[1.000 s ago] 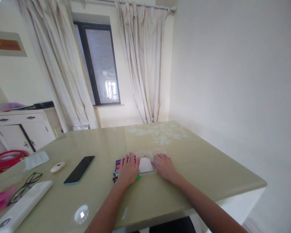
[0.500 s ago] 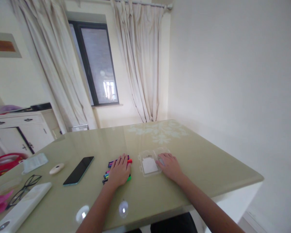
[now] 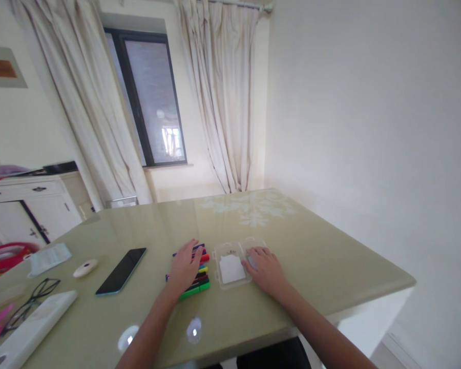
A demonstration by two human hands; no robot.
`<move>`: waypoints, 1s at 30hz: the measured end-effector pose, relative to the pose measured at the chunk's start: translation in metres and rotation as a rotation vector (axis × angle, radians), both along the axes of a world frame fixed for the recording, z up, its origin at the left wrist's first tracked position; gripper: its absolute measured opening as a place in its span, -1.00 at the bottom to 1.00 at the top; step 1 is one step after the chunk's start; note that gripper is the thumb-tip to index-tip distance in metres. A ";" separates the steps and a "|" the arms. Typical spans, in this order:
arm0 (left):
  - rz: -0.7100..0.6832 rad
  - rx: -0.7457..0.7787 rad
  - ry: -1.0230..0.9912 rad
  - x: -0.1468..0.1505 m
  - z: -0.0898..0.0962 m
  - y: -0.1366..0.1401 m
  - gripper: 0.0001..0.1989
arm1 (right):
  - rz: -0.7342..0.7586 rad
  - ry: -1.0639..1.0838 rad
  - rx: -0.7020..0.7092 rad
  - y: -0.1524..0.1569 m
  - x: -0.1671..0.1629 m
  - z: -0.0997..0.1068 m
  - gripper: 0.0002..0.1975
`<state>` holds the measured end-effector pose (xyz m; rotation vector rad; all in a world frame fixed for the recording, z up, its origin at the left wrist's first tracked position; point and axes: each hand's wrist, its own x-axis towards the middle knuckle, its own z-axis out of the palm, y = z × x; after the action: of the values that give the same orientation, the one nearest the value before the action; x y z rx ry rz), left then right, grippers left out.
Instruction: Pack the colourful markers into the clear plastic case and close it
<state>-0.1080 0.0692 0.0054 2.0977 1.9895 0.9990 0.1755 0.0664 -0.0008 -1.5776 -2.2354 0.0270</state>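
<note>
Several coloured markers (image 3: pixel 195 290) lie side by side on the table, partly under my left hand (image 3: pixel 183 269). Its fingers are stretched out over them, and the marker ends stick out to the right, with a green one nearest me. My right hand (image 3: pixel 266 267) rests with its fingers extended on one half of an unfolded clear plastic case (image 3: pixel 217 271). In the other half of the case is a white card (image 3: pixel 231 269). The part of the case beneath my right palm is hidden.
On the left of the table (image 3: pixel 311 256) lie a black-screened phone (image 3: pixel 121 271), a round cream object (image 3: pixel 85 268), glasses (image 3: pixel 34 302), a long white device (image 3: pixel 42 325) and a pale packet (image 3: pixel 49 259). A wall (image 3: pixel 369 128) stands to the right.
My left hand has shifted slightly left across the markers, so more of their right ends show. The clear case has moved a little toward me, with my right hand still on it.
</note>
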 end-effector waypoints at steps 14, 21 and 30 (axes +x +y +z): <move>-0.263 -0.210 0.162 -0.005 0.020 -0.065 -0.89 | -0.058 -0.115 -0.054 0.036 -0.020 0.048 -0.64; -0.280 -0.259 0.212 0.011 0.029 -0.054 -0.85 | 0.092 0.357 0.089 0.046 -0.066 0.043 -0.74; -0.363 -0.296 -0.004 0.006 0.029 -0.060 -0.83 | 0.221 0.693 0.079 0.051 -0.059 0.017 -0.79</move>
<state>-0.1018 0.0092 0.0341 2.1707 1.5555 0.6033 0.1168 0.1174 0.0164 -1.0484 -1.8072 0.4663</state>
